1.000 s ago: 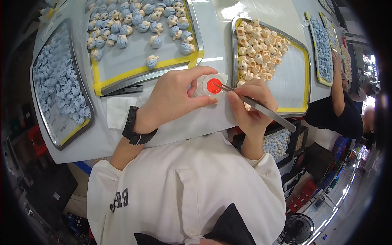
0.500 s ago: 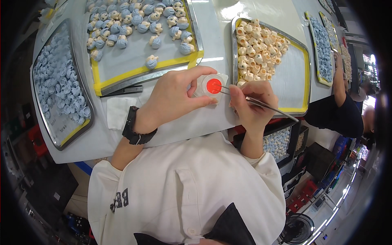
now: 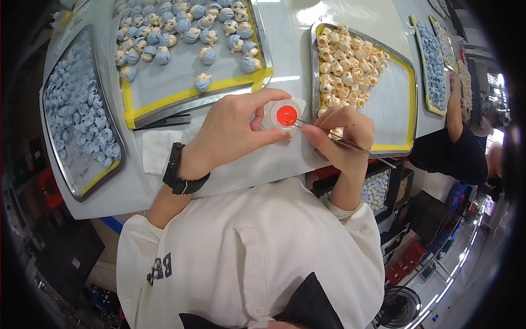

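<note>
My left hand (image 3: 233,126) is curled round a small clear jar (image 3: 273,116), gripping it between thumb and fingers above the table. Bright red-orange paint or paste (image 3: 286,114) shows inside its round mouth. From the right, my right hand (image 3: 348,137) pinches a thin metal rod (image 3: 382,160) between thumb and fingers. The rod's tip reaches the jar's mouth at the edge of the red; how deep it goes I cannot tell. Beside my right hand lies a metal tray (image 3: 397,98) with hollow cream doll-head parts (image 3: 345,68) heaped in it.
A yellow-taped tray (image 3: 164,90) at the back left bears doll heads (image 3: 192,35) with blue hair. Far left, another tray (image 3: 82,178) holds blue hair pieces (image 3: 82,104). A white cloth (image 3: 159,149) and a black tool (image 3: 167,122) lie by my left wrist. A person (image 3: 455,153) works at far right.
My right hand has shifted slightly and its fingers have lifted and opened out a little round the rod. The rod's tip stays at the jar; my left hand has hardly moved.
</note>
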Action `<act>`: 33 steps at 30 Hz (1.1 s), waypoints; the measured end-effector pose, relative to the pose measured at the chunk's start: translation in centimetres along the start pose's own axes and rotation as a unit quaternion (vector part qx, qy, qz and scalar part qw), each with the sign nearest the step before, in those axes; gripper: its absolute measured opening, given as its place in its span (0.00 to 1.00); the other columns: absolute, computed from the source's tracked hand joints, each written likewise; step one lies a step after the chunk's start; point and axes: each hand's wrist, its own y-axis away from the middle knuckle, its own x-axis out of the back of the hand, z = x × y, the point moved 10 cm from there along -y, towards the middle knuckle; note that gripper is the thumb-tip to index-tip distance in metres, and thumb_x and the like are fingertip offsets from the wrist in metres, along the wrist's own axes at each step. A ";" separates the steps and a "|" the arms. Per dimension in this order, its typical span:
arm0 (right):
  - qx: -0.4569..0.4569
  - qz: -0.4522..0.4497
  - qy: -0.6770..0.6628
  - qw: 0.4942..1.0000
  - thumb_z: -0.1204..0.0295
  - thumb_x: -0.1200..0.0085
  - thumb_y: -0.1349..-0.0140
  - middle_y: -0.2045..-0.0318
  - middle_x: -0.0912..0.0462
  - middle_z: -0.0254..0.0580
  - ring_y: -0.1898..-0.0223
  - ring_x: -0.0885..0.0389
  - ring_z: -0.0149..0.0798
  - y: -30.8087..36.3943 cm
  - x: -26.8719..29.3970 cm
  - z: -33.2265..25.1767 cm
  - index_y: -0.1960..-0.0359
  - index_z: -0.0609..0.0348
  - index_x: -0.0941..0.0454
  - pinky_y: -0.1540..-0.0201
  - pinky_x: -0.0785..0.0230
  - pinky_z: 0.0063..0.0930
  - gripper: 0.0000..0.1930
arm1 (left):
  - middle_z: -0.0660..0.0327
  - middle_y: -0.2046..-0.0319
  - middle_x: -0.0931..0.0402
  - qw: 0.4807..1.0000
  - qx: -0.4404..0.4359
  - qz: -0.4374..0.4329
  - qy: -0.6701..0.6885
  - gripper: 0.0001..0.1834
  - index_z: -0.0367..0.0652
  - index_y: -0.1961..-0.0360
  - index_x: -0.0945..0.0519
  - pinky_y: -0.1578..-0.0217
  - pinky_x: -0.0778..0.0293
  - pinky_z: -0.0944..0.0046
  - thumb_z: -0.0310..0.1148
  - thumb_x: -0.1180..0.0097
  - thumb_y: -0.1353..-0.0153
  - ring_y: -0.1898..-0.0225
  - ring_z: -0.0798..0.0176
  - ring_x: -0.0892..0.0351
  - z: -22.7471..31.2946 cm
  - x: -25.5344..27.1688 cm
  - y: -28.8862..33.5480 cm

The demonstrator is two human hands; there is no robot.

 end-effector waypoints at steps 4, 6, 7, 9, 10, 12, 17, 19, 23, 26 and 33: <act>0.005 -0.035 -0.002 0.999 0.75 0.29 0.56 0.87 0.27 0.34 0.87 0.29 0.28 -0.7 0.0 0.3 0.83 0.57 0.29 0.84 0.41 0.19 0.15 | 0.69 0.86 0.41 1.000 -0.002 0.000 0.002 0.31 0.47 0.48 0.23 0.79 0.42 0.72 0.33 0.30 0.57 0.83 0.74 0.41 -0.1 0.0 0.0; 0.005 -0.065 0.004 0.998 0.74 0.30 0.55 0.87 0.27 0.34 0.87 0.29 0.29 -0.8 -0.3 0.5 0.83 0.57 0.29 0.84 0.41 0.20 0.15 | 0.69 0.86 0.41 1.000 -0.001 -0.002 0.003 0.31 0.48 0.48 0.23 0.79 0.42 0.72 0.32 0.29 0.58 0.83 0.74 0.41 -0.2 -0.1 -0.1; 0.003 -0.067 0.003 0.998 0.74 0.30 0.55 0.87 0.27 0.34 0.87 0.29 0.29 -0.8 -0.2 0.6 0.83 0.57 0.29 0.84 0.41 0.20 0.15 | 0.69 0.86 0.41 1.000 0.000 -0.004 0.003 0.31 0.48 0.48 0.23 0.79 0.42 0.72 0.32 0.29 0.58 0.83 0.74 0.41 -0.3 -0.2 -0.1; 0.007 -0.079 0.002 0.997 0.74 0.29 0.56 0.87 0.27 0.34 0.87 0.28 0.29 -0.9 -0.3 0.7 0.83 0.57 0.29 0.84 0.41 0.20 0.15 | 0.69 0.85 0.41 1.000 0.002 -0.004 0.007 0.31 0.48 0.48 0.23 0.79 0.42 0.72 0.31 0.29 0.58 0.82 0.74 0.41 -0.3 -0.2 -0.1; 0.005 -0.080 0.001 0.997 0.74 0.29 0.56 0.87 0.27 0.34 0.87 0.28 0.29 -1.0 -0.3 0.8 0.83 0.57 0.29 0.84 0.41 0.20 0.15 | 0.69 0.85 0.41 1.000 0.002 -0.005 0.009 0.31 0.48 0.48 0.23 0.79 0.42 0.72 0.31 0.29 0.58 0.82 0.74 0.41 -0.2 -0.2 -0.1; 0.013 -0.094 0.000 0.996 0.73 0.29 0.56 0.88 0.27 0.34 0.87 0.29 0.31 -1.2 -0.4 0.7 0.84 0.57 0.29 0.84 0.41 0.21 0.16 | 0.69 0.85 0.41 1.000 0.006 -0.004 0.015 0.31 0.48 0.48 0.23 0.79 0.42 0.72 0.31 0.29 0.58 0.82 0.74 0.40 -0.3 -0.2 0.0; 0.051 -0.137 0.021 0.989 0.78 0.29 0.61 0.89 0.28 0.38 0.88 0.31 0.32 -1.4 -0.8 0.1 0.82 0.60 0.29 0.84 0.44 0.21 0.15 | 0.69 0.85 0.41 1.000 0.014 -0.005 0.026 0.31 0.47 0.48 0.23 0.78 0.41 0.72 0.30 0.29 0.59 0.82 0.74 0.40 -0.4 -0.2 -0.1; 0.062 -0.141 0.023 0.988 0.78 0.29 0.61 0.89 0.29 0.37 0.88 0.32 0.32 -1.6 -1.0 -0.1 0.82 0.60 0.29 0.85 0.45 0.21 0.15 | 0.69 0.85 0.40 1.000 0.002 -0.002 0.029 0.31 0.47 0.48 0.23 0.79 0.41 0.73 0.29 0.30 0.59 0.82 0.74 0.40 -0.3 -0.3 -0.3; 0.103 -0.165 0.062 0.979 0.77 0.30 0.59 0.89 0.30 0.36 0.89 0.33 0.34 -1.7 -1.7 -1.0 0.82 0.59 0.30 0.86 0.46 0.23 0.15 | 0.68 0.82 0.36 0.999 0.011 -0.009 0.034 0.31 0.46 0.48 0.23 0.78 0.40 0.73 0.28 0.30 0.58 0.81 0.73 0.39 -0.8 -0.3 -0.2; 0.127 -0.169 0.091 0.973 0.78 0.32 0.57 0.89 0.31 0.36 0.90 0.33 0.35 -1.4 -2.0 -1.6 0.81 0.59 0.30 0.87 0.47 0.24 0.14 | 0.67 0.78 0.31 0.999 0.010 -0.010 0.039 0.31 0.45 0.48 0.23 0.78 0.38 0.73 0.28 0.30 0.58 0.80 0.73 0.38 -0.7 -0.4 -0.2; 0.159 -0.149 0.121 0.968 0.78 0.36 0.52 0.89 0.30 0.37 0.90 0.33 0.35 -0.5 -2.1 -2.1 0.79 0.60 0.32 0.88 0.45 0.25 0.13 | 0.66 0.74 0.28 0.999 0.011 -0.015 0.042 0.31 0.44 0.48 0.23 0.78 0.37 0.73 0.28 0.30 0.59 0.80 0.72 0.38 -0.8 -0.5 -0.2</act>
